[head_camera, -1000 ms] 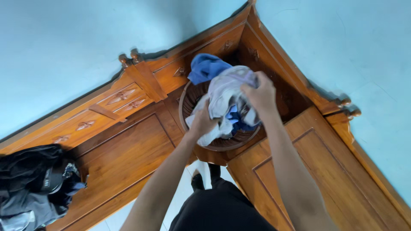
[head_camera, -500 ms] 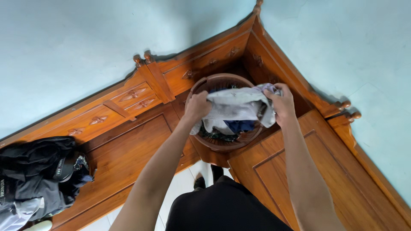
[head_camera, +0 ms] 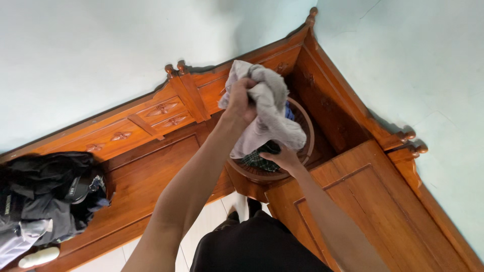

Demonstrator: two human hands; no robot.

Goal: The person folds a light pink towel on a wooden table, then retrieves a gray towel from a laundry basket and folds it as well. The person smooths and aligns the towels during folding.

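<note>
Over wooden corner benches, left hand point(head_camera: 241, 99) clutches a grey cloth point(head_camera: 267, 108); right hand point(head_camera: 282, 158) seemingly cups its hem above the basket point(head_camera: 306, 136).

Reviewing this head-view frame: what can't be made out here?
- Basket contents: mostly hidden behind the grey garment held up by the left hand.
- Right hand fingers: tucked under the cloth, grip unclear.
- Dark clothes pile: cut off by the left edge.
- Wooden bench: cut off by the bottom edge.

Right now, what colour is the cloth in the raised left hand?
Pale grey cloth, seen in the head view.
</note>
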